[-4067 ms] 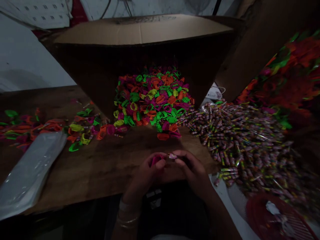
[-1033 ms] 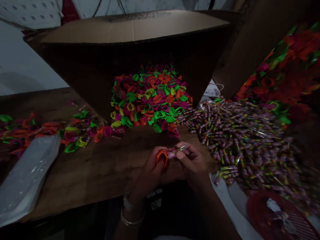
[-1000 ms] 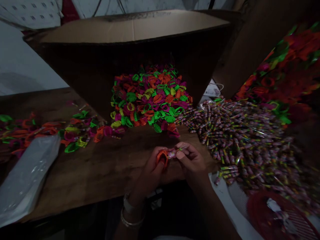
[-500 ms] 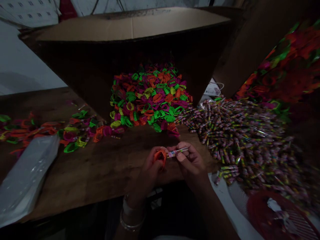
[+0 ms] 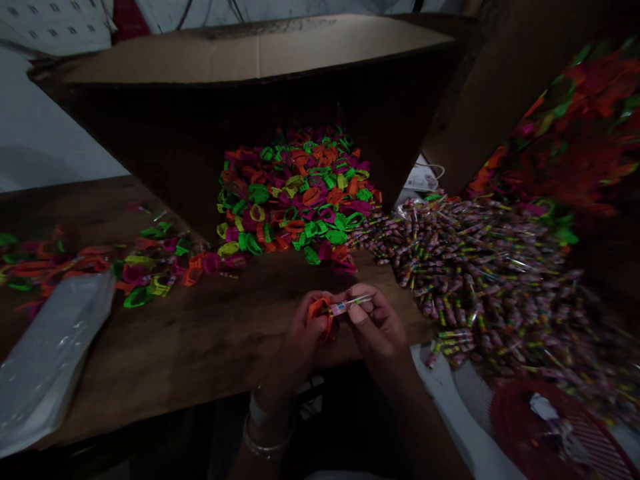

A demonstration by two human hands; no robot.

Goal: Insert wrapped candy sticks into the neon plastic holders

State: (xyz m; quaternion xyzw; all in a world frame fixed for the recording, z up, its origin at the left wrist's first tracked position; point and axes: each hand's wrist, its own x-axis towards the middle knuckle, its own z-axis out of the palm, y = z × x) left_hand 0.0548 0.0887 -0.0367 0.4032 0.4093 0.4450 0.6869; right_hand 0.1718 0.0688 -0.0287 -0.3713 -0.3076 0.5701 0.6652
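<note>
Near the table's front edge my left hand (image 5: 299, 337) is closed around an orange plastic toy watch (image 5: 320, 313), with its band curled into a loop. My right hand (image 5: 383, 330) pinches a slim candy tube (image 5: 343, 307) in a clear, printed wrapper. The tube's left end meets the orange loop; whether it is inside the loop I cannot tell. Beyond my hands, a heap of neon toy watches (image 5: 300, 193) in green, orange, purple and yellow spills from a tipped cardboard box (image 5: 260, 57). A large pile of similar wrapped candy tubes (image 5: 480, 267) lies to the right.
On the left, a stack of clear plastic bags (image 5: 60, 353) lies by more loose toy watches (image 5: 145, 267). A red basket (image 5: 515, 413) holding scraps stands at lower right. More neon pieces (image 5: 590, 127) are heaped at far right. The wooden table (image 5: 200, 347) shows before me.
The orange toy watch has turned slightly in my left hand, and the candy tube sits a little closer against it. The whole view has shifted slightly.
</note>
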